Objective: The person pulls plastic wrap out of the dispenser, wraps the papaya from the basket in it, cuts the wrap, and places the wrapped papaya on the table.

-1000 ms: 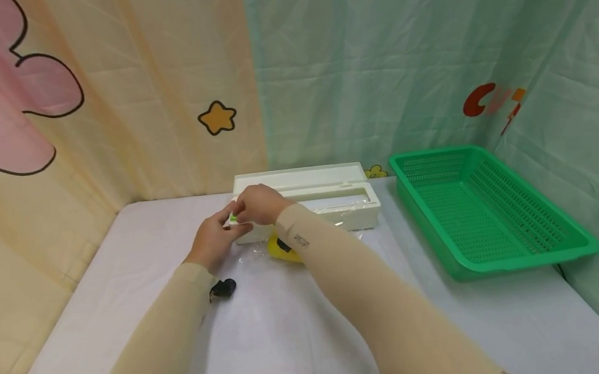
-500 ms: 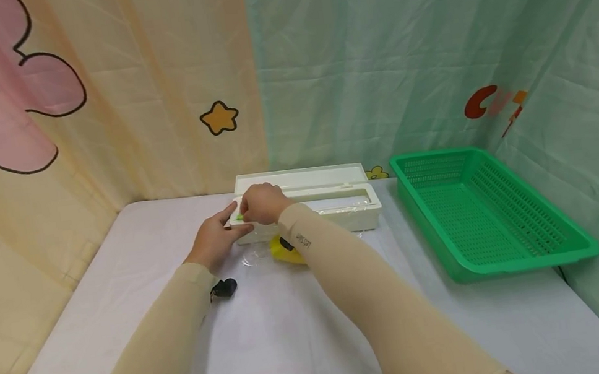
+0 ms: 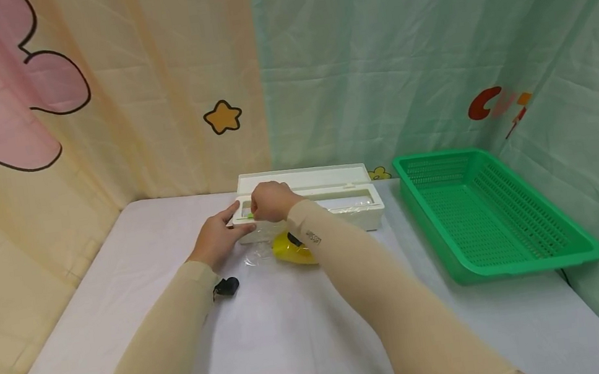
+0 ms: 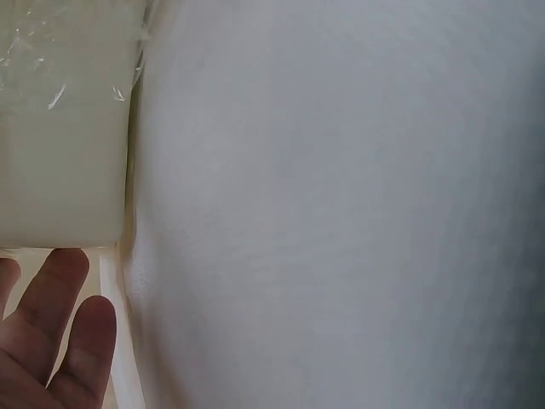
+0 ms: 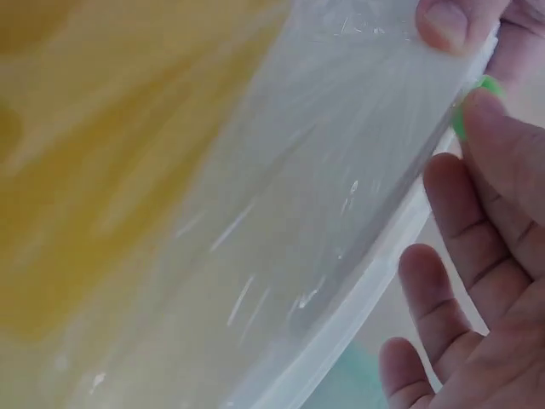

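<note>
A white cling film dispenser (image 3: 369, 219) stands at the back of the table, its lid (image 3: 304, 178) tipped back. Clear film (image 3: 256, 253) hangs down its front over a yellow item (image 3: 292, 252) with a dark patch, partly covered by the right forearm. My left hand (image 3: 215, 240) grips the dispenser's left end, thumb at the front edge; in the left wrist view its fingers (image 4: 53, 290) lie against the box end. My right hand (image 3: 273, 202) pinches a small green slide cutter (image 5: 461, 119) on the dispenser's edge, its other fingers spread loosely.
A green perforated plastic basket (image 3: 459, 276) sits on the right of the white-covered table (image 3: 296, 343). Printed curtains (image 3: 374, 65) close off the back and sides. A black device (image 3: 226, 287) sits at the left wrist.
My right hand has slid a little to the right along the dispenser's edge with the green cutter. The left hand keeps its grip on the left end.
</note>
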Demonstrator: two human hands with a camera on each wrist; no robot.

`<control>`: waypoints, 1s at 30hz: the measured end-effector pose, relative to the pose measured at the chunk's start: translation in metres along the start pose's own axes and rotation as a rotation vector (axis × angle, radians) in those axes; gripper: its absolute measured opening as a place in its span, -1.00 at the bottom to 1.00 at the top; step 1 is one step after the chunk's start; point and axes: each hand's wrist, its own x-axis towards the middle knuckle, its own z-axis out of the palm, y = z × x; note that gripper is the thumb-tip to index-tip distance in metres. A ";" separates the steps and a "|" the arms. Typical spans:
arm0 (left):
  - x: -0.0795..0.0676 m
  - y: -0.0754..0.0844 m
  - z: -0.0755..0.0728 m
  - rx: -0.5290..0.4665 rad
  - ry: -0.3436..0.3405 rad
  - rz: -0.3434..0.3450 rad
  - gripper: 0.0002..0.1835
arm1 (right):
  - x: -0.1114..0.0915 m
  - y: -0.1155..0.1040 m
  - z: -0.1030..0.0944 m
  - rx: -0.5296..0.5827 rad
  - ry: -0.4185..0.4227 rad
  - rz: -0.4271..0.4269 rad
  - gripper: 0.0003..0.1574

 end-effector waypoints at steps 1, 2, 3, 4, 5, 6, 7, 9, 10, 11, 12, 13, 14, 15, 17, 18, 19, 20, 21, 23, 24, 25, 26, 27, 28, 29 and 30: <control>0.000 0.000 0.000 0.001 0.000 -0.003 -0.01 | -0.001 0.004 -0.001 0.005 -0.010 0.003 -0.75; 0.000 0.000 0.001 0.002 0.002 -0.005 -0.01 | -0.001 0.007 -0.001 0.016 -0.021 0.006 -0.74; 0.001 0.000 0.001 0.007 0.003 -0.007 -0.01 | -0.001 0.011 -0.001 0.027 -0.030 0.009 -0.74; 0.001 -0.001 0.001 0.008 0.004 -0.013 -0.01 | -0.002 0.015 -0.002 0.037 -0.040 0.009 -0.73; 0.001 -0.001 0.001 0.012 0.004 -0.015 -0.01 | -0.003 0.019 -0.002 0.044 -0.049 0.006 -0.73; 0.001 -0.001 0.001 0.013 0.005 -0.019 -0.02 | -0.004 0.023 -0.003 0.047 -0.055 0.003 -0.73; 0.001 -0.001 0.001 0.011 0.002 -0.022 -0.02 | -0.005 0.026 -0.004 0.053 -0.062 -0.001 -0.73; 0.001 0.000 0.001 0.008 -0.002 -0.028 -0.01 | -0.008 0.032 -0.005 0.055 -0.068 -0.017 -0.72; 0.001 0.000 0.001 0.003 -0.005 -0.030 -0.01 | -0.009 0.035 -0.006 0.055 -0.071 -0.024 -0.72; 0.002 0.001 0.002 0.000 -0.006 -0.031 0.00 | -0.011 0.037 -0.008 0.054 -0.073 -0.029 -0.72; 0.002 0.001 0.003 -0.004 -0.008 -0.032 0.00 | -0.013 0.040 -0.009 0.050 -0.074 -0.032 -0.72; 0.002 0.002 0.003 -0.007 -0.009 -0.031 0.00 | -0.015 0.043 -0.009 0.048 -0.075 -0.032 -0.73; 0.003 0.002 0.004 -0.007 -0.012 -0.028 0.01 | -0.017 0.046 -0.010 0.048 -0.077 -0.032 -0.73; 0.003 0.002 0.005 -0.009 -0.012 -0.028 0.01 | -0.019 0.049 -0.011 0.046 -0.080 -0.030 -0.74; 0.004 0.002 0.006 -0.008 -0.011 -0.026 0.02 | -0.025 0.056 -0.012 0.045 -0.084 -0.023 -0.74; 0.004 0.002 0.007 -0.008 -0.012 -0.027 0.02 | -0.027 0.060 -0.013 0.048 -0.086 -0.016 -0.74; 0.004 0.002 0.007 -0.010 -0.012 -0.031 0.03 | -0.030 0.065 -0.013 0.055 -0.088 -0.009 -0.74; 0.005 0.001 0.007 -0.011 -0.013 -0.033 0.02 | -0.032 0.070 -0.013 0.056 -0.090 -0.002 -0.75; 0.005 0.000 0.007 -0.014 -0.013 -0.037 0.02 | -0.035 0.074 -0.012 0.060 -0.091 0.009 -0.75; 0.005 -0.001 0.006 -0.010 -0.016 -0.040 0.02 | -0.039 0.084 -0.011 0.076 -0.090 0.028 -0.76; 0.005 -0.001 0.005 -0.011 -0.018 -0.040 0.02 | -0.042 0.089 -0.010 0.087 -0.089 0.040 -0.76; 0.004 -0.001 0.004 -0.011 -0.018 -0.040 0.03 | -0.044 0.093 -0.010 0.103 -0.088 0.052 -0.77; 0.004 -0.002 0.003 -0.012 -0.018 -0.038 0.03 | -0.047 0.097 -0.009 0.116 -0.083 0.061 -0.78; 0.003 -0.002 0.003 -0.010 -0.019 -0.039 0.04 | -0.049 0.100 -0.008 0.133 -0.077 0.070 -0.78; 0.002 -0.002 0.002 -0.006 -0.019 -0.038 0.05 | -0.052 0.102 -0.007 0.140 -0.068 0.073 -0.78; 0.002 -0.002 0.002 -0.004 -0.019 -0.035 0.05 | -0.054 0.104 -0.006 0.144 -0.061 0.075 -0.78; 0.002 -0.001 0.001 -0.003 -0.017 -0.033 0.05 | -0.057 0.105 -0.006 0.144 -0.053 0.075 -0.77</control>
